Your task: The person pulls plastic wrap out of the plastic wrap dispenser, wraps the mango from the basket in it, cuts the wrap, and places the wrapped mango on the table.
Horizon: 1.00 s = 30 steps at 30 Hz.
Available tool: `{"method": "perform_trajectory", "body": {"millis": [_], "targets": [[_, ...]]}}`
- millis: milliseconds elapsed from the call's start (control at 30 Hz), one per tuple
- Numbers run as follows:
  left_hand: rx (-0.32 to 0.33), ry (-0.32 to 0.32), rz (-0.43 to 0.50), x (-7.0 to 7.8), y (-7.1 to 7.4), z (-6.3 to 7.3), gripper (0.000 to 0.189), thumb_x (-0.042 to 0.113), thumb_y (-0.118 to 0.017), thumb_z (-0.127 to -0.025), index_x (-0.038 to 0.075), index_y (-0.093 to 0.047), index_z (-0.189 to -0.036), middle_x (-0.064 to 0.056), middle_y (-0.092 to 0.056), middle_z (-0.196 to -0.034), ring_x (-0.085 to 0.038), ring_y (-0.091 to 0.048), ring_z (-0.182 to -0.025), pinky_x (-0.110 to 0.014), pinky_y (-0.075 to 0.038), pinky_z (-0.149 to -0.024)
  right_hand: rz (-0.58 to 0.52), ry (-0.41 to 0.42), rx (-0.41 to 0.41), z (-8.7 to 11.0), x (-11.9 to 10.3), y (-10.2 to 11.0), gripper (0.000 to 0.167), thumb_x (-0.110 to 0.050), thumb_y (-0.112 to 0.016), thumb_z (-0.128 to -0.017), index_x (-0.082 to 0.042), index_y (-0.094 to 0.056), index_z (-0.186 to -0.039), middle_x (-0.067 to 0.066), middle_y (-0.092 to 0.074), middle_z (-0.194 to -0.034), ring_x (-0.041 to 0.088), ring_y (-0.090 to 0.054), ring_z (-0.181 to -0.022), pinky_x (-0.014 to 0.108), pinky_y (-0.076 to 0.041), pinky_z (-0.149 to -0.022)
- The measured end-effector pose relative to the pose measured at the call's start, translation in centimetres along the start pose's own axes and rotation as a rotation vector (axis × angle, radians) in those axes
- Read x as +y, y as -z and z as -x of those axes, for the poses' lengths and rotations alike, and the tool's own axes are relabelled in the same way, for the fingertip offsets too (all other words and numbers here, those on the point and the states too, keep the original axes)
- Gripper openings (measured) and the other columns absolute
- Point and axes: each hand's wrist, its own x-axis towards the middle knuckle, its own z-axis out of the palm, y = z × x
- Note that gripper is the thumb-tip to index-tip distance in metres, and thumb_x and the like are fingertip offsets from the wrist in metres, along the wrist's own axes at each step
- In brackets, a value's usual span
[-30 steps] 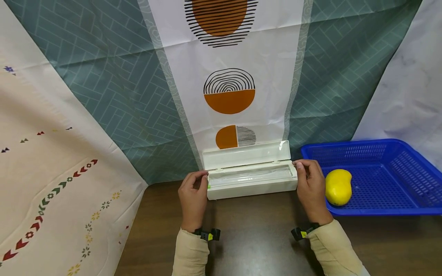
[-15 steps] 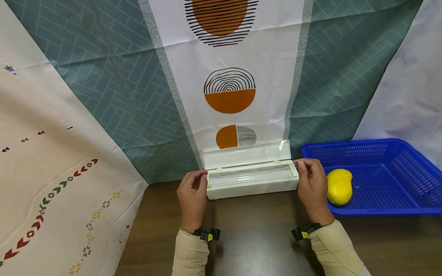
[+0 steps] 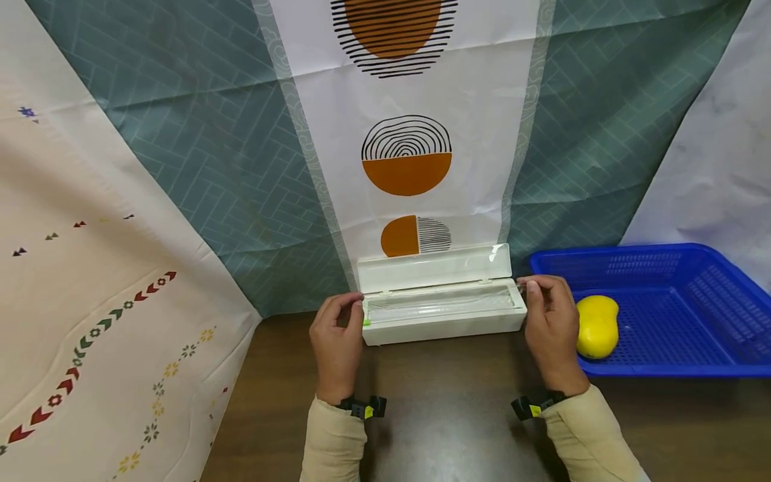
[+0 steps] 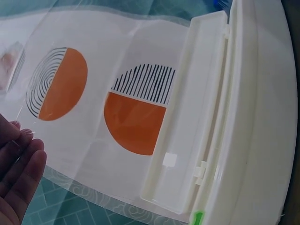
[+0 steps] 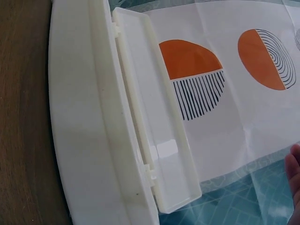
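A long white cling film dispenser [image 3: 446, 326] stands against the cloth backdrop in the head view, its hinged lid [image 3: 434, 268] raised. Clear cling film [image 3: 440, 306] shows in its long opening. At the left end, my left hand [image 3: 337, 348] has thumb and fingertips together beside the box corner. The left wrist view shows that hand [image 4: 21, 171] pinching a thin clear edge of film. My right hand [image 3: 551, 328] pinches at the right end, a thin clear edge at its fingertips. Only part of the right hand [image 5: 294, 178] enters the right wrist view.
A blue plastic basket [image 3: 680, 370] stands to the right, close to the right hand, with a yellow mango [image 3: 597, 327] inside. Brown tabletop [image 3: 446, 408] lies in front of the dispenser. Patterned cloths [image 3: 199, 167] hang behind and at the left.
Both hands stay at the dispenser's ends, spreading very slightly apart, with the right hand edging rightward. The head view has shifted a little. The lid stays raised.
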Motion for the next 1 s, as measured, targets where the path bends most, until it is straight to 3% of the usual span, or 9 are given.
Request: {"method": "perform_trajectory", "body": {"millis": [167, 367, 667, 1000], "targets": [[0.004, -0.019, 0.0, 0.4, 0.0, 0.0, 0.013, 0.009, -0.067, -0.096, 0.013, -0.078, -0.101, -0.003, -0.072, -0.098, -0.011, -0.067, -0.09, -0.014, -0.053, -0.081, -0.017, -0.007, -0.003, 0.0, -0.3, 0.3, 0.019, -0.004, -0.053, -0.103, 0.01, -0.064, -0.11, 0.011, -0.063, -0.106, 0.01, -0.061, -0.1, 0.009, -0.048, -0.091], [0.008, -0.014, 0.002, 0.7, 0.3, 0.1, 0.014, 0.007, -0.067, -0.095, 0.013, -0.078, -0.101, -0.001, -0.072, -0.098, -0.012, -0.067, -0.091, -0.017, -0.052, -0.081, -0.016, -0.005, -0.001, -0.1, -0.6, 0.4, 0.021, -0.006, -0.054, -0.103, 0.012, -0.063, -0.109, 0.018, -0.063, -0.106, 0.005, -0.059, -0.1, 0.009, -0.048, -0.09], [0.009, -0.023, -0.001, 1.2, 0.6, 0.0, 0.014, 0.008, -0.068, -0.095, 0.015, -0.078, -0.101, 0.0, -0.072, -0.099, -0.013, -0.067, -0.092, -0.018, -0.052, -0.081, -0.036, -0.002, 0.001, -0.4, -1.0, 0.5, 0.019, -0.002, -0.053, -0.102, 0.013, -0.062, -0.11, -0.015, -0.061, -0.108, 0.004, -0.06, -0.1, 0.01, -0.049, -0.09], [0.015, -0.04, 0.009, 1.8, 0.7, 0.0, 0.013, 0.008, -0.068, -0.094, 0.014, -0.078, -0.101, -0.001, -0.073, -0.099, -0.013, -0.068, -0.092, -0.018, -0.053, -0.082, -0.049, 0.011, 0.039, -0.6, -1.6, 0.6, 0.017, 0.001, -0.054, -0.101, 0.013, -0.063, -0.108, -0.009, -0.064, -0.106, 0.005, -0.06, -0.101, 0.01, -0.048, -0.09]]}}
